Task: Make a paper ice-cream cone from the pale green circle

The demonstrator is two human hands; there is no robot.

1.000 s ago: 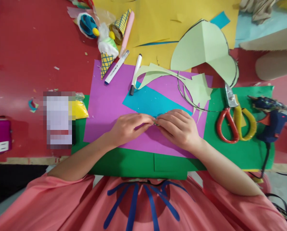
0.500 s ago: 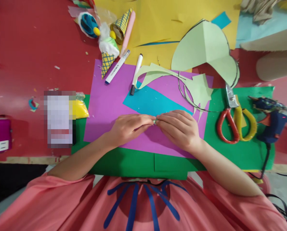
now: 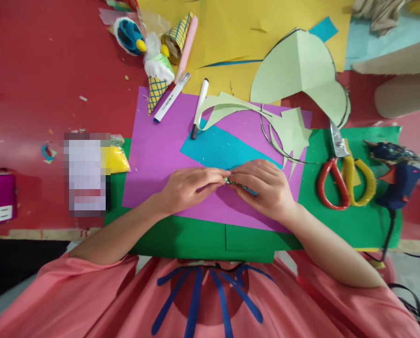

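Observation:
At the middle of the purple sheet [image 3: 153, 155], my left hand [image 3: 192, 185] and my right hand [image 3: 266, 188] meet at the fingertips. Both are closed on a narrow blue piece with a pale, dark-patterned edge [image 3: 243, 185], apparently rolled or folded. Most of it is hidden by my fingers; a bit of blue shows under the right ones. Just beyond my hands lies a flat blue paper [image 3: 224, 145]. Pale green paper scraps [image 3: 294, 131] and a black-capped white marker [image 3: 200, 108] lie past it.
To the right are red-and-yellow-handled scissors [image 3: 347, 180] and a blue glue gun [image 3: 400, 180]. A folded pale green paper shape [image 3: 294, 65] lies farther back. Paper ice-cream cones [image 3: 158, 91] and a blue marker [image 3: 171, 99] are at back left. A yellow bag [image 3: 119, 159] sits left.
My right fingers have shifted and lifted slightly, so more of the blue, dark-edged piece shows beneath them. My left hand has barely moved.

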